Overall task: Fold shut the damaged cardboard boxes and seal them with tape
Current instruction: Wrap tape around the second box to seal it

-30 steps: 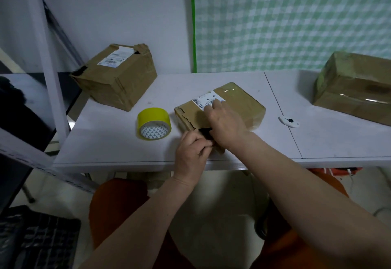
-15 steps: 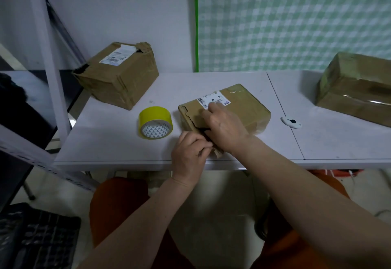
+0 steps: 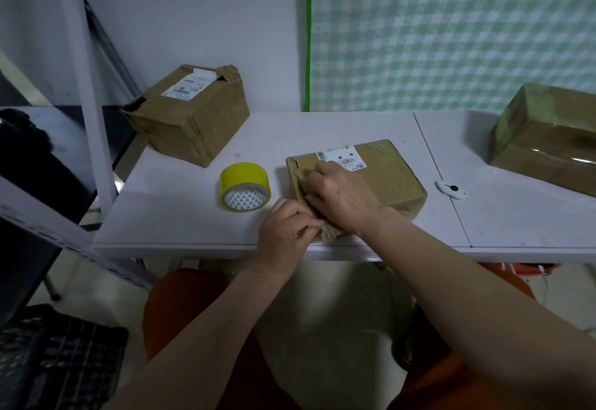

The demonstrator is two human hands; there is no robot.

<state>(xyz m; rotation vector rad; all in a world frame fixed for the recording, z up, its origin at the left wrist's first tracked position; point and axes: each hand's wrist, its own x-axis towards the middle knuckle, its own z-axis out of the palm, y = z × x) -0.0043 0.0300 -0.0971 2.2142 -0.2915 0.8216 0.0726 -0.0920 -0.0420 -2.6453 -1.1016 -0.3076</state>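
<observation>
A flat brown cardboard box (image 3: 383,174) with a white shipping label lies near the front edge of the white table (image 3: 193,216). Its near end has torn, ragged flaps. My right hand (image 3: 342,193) lies over that end, fingers pressing the flaps against the box. My left hand (image 3: 287,229) is just below and left of it, with curled fingers pinching the lowest flap at the box's front corner. A roll of yellow tape (image 3: 244,187) lies on the table left of the box, apart from both hands.
A larger damaged box (image 3: 190,116) with a torn top stands at the table's back left. Another box (image 3: 548,138), wrapped in clear tape, sits at the far right. A small white cutter (image 3: 451,189) lies right of the flat box. A slanted white post (image 3: 87,93) rises on the left.
The end opening of the flat box has closed: the dark gap seen earlier is now covered by flaps under my right hand. Both hands stayed at that end.
</observation>
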